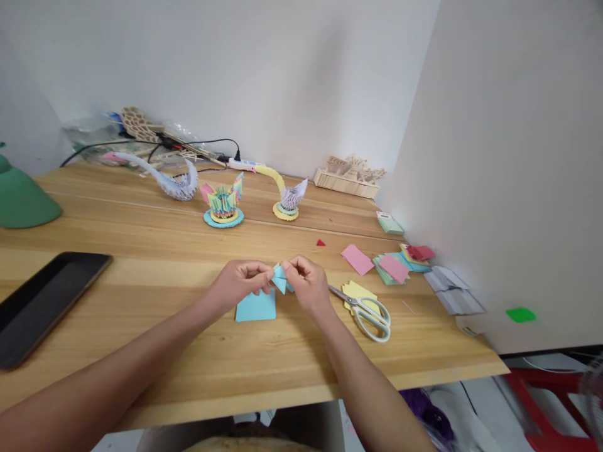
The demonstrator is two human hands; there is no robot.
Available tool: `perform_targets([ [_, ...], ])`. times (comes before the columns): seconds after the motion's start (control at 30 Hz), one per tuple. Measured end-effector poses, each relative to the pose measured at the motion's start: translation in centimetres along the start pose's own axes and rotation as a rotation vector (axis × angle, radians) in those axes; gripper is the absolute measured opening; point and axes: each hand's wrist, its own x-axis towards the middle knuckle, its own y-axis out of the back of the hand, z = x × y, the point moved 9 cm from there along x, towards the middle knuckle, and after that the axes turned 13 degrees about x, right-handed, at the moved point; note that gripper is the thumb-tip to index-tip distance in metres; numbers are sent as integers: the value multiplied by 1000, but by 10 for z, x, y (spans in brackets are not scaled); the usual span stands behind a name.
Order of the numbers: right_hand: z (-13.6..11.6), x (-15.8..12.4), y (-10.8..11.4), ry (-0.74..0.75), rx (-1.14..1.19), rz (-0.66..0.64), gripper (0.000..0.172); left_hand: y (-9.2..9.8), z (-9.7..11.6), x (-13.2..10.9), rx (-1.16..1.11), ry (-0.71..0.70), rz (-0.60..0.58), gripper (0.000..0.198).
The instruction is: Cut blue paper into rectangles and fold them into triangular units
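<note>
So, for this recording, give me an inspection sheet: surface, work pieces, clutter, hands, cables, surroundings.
Surface: wood-grain table, a seam crossing its far part.
Work pieces: folded blue paper between the hands; flat blue paper on the table; scissors partly over yellow paper.
Clutter: dark phone at left; folded-paper models farther back; pink paper at right.
Hands: left hand and right hand both pinch the folded blue paper.
Cables: black cable plugged into a power strip at the back.
Surroundings: pale wall behind; red stool lower right.
</note>
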Motion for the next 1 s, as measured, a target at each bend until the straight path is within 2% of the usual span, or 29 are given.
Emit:
perform_targets([
  [0.17, -1, 0, -1, 13, 35, -19, 28, 5, -2, 1, 20, 2, 38, 29],
  [0.27, -4, 1, 2, 41, 106, 5, 28, 11, -7, 2, -67, 36, 86, 30],
  [0.4, -10, -1, -1, 76, 59, -10, 22, 16, -13, 2, -201, 69, 125, 29],
  [0.53, -10, -3, -7, 68, 0, -40, 19, 16, -12, 1, -229, 67, 122, 30],
  [0.67, -1, 0, 0, 25, 109, 10, 22, 14, -11, 1, -191, 79, 98, 32],
  [0.87, 10, 3, -5, -19, 172, -54, 24, 11, -5, 1, -65, 28, 87, 28],
  [1.0, 14, 5, -3, -54, 255, -25, 29, 6, -3, 0, -88, -2, 51, 29],
])
